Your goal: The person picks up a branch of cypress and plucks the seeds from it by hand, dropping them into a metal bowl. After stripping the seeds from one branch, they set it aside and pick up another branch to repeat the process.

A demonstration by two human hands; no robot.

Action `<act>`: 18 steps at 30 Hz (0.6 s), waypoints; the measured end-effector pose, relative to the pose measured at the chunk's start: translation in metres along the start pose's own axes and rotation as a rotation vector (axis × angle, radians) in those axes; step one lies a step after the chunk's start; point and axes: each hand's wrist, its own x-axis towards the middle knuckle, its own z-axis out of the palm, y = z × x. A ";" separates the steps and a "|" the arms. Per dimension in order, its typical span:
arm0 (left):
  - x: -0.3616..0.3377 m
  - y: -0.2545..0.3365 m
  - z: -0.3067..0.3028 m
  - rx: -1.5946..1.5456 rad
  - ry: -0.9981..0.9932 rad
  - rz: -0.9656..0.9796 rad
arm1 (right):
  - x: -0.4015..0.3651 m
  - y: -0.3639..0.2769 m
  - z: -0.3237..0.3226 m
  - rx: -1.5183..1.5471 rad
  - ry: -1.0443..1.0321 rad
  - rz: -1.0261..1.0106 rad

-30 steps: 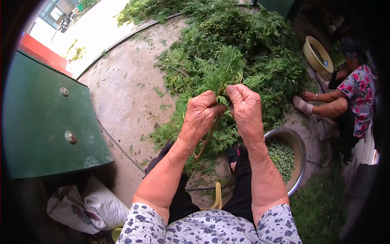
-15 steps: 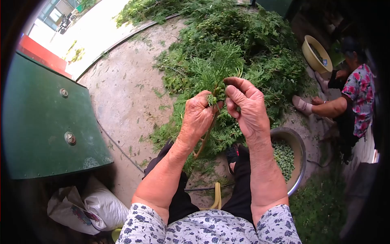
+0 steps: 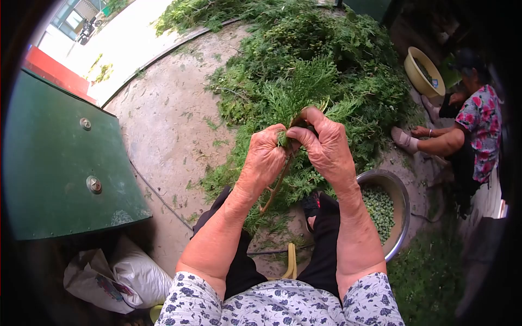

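A leafy green sprig [image 3: 296, 89] with a brown stem stands up between my two hands, above a pile of cut branches. My left hand [image 3: 266, 155] is closed round its stem, which sticks out below the fist. Against the sprig, just right of the left fingers, my right hand [image 3: 325, 144] is closed in a pinch; what lies between its fingertips is hidden. Beside my right forearm a metal bowl [image 3: 403, 209] holds small green round pieces [image 3: 379, 211].
The heap of green branches [image 3: 348, 70] spreads ahead. A co-worker [image 3: 478, 125] sits at the right near a yellow basin [image 3: 414, 81]. At the left are a green metal panel [image 3: 65, 163] and white sacks [image 3: 138, 277]. A cable [image 3: 157, 193] crosses the floor.
My right hand has moved left and closed in on the sprig beside my left hand. The co-worker's arm has moved slightly.
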 end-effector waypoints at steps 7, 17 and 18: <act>0.001 -0.002 -0.005 -0.004 -0.057 0.043 | -0.001 0.002 0.002 0.342 0.112 0.147; 0.000 0.012 -0.005 -0.192 -0.031 -0.201 | -0.001 0.001 -0.009 1.197 -0.024 0.419; 0.000 0.012 -0.003 -0.205 -0.021 -0.193 | -0.001 0.000 -0.010 1.198 -0.023 0.418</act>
